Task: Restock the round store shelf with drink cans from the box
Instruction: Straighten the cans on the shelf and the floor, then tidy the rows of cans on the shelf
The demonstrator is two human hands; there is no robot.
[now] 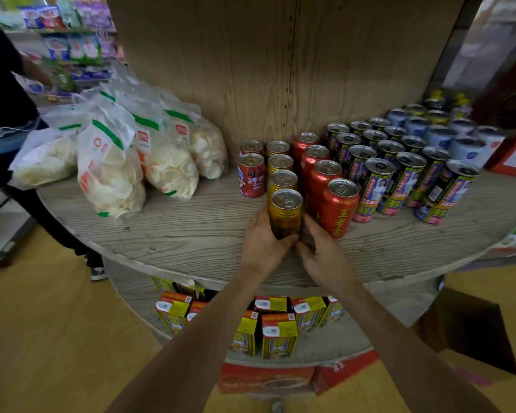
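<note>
Going left to right: way over at 9 o'clock a person in dark clothes [0, 93] is standing beside the round shelf [191, 231]. The left part of its top tier is carrying clear bags [111, 174] that are bulging with pale round crisps, some leaning on each other. Toward the middle, two small red milk cans [251, 175] are standing one behind the other, and at their 3 o'clock a line of gold cans is running back toward the wooden core. The front gold can [285, 210] is standing upright on the board at the near end of that line, and both hands are on it. The left hand [261, 239] is wrapping its fingers around the can's left side. The right hand [325, 251] is cupping the lower right side, fingers lightly curved and reaching into the gap next to the red cans [338, 208]. Those are lining up at 3 o'clock of the gold line, then tall black-and-green cans [399, 186] are filling several rows, with pale blue cans [447, 135] sitting behind them at about 2 o'clock. Down at 6 o'clock the lower tier is holding yellow drink cartons [279, 338], and at 4 o'clock a brown box [471, 329] is sitting low beside the shelf, its inside not showing.
</note>
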